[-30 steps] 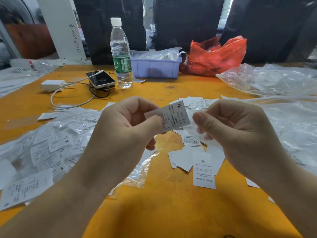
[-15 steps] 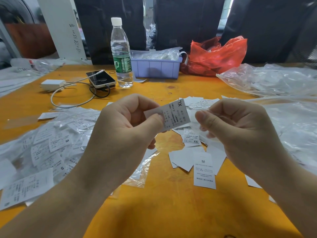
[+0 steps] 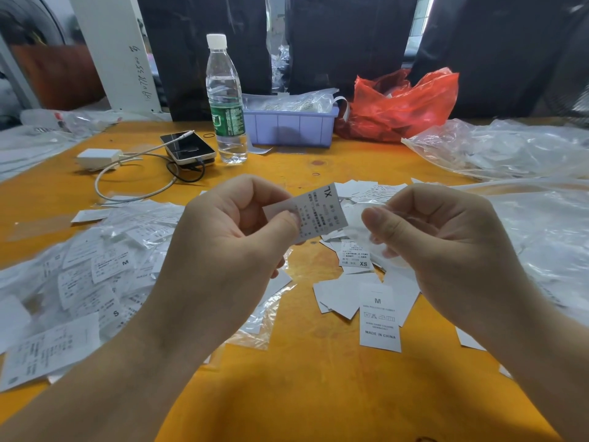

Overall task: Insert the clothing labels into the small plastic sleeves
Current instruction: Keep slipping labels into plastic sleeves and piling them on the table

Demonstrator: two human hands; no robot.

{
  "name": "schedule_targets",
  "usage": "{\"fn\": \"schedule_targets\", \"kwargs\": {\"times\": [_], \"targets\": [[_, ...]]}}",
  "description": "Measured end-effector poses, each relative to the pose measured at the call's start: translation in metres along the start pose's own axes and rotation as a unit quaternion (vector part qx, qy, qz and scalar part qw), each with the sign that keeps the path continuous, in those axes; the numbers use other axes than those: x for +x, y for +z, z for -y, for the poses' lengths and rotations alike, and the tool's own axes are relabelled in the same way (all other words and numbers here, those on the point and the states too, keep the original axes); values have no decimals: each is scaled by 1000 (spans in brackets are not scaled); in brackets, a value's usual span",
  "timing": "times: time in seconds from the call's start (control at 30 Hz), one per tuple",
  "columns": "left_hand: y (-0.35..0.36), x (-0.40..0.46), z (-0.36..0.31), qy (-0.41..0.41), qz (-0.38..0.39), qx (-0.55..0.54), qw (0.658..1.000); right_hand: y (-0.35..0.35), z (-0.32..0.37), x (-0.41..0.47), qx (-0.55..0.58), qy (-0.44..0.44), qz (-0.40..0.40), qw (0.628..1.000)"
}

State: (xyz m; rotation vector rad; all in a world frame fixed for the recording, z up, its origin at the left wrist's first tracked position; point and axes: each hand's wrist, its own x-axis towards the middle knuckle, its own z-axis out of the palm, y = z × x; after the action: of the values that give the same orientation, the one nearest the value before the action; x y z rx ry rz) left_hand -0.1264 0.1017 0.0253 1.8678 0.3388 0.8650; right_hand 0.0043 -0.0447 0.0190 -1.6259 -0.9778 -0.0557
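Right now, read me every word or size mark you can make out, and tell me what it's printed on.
"XL": white label pinched by the left hand.
"XS": loose white label.
"M", "MADE IN CHINA": long white label.
"M", "S": sleeved labels, left pile.
Fine print, green bottle label, handwriting on white post: unreadable.

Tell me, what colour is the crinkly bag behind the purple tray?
Red. The plastic bag sits at the table's far edge in the head view.

Both forearms reach in from the near edge, hands raised side by side. The left hand curls, thumb pinching against its fingers. The right hand curls too, thumb forward, seemingly pinching something clear.
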Motion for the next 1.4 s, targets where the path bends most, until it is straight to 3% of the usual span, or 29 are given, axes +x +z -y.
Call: {"fn": "schedule_targets", "kwargs": {"times": [0.73, 1.07, 1.4], "targets": [[9, -8, 1, 37, 67, 88, 993, 4, 2, -3, 39, 7, 65, 997], [-3, 3, 2, 34, -37, 93, 994, 4, -7, 3, 125, 77, 99, 984], [10, -14, -2, 54, 73, 94, 991, 8, -6, -2, 120, 60, 168, 977]]}}
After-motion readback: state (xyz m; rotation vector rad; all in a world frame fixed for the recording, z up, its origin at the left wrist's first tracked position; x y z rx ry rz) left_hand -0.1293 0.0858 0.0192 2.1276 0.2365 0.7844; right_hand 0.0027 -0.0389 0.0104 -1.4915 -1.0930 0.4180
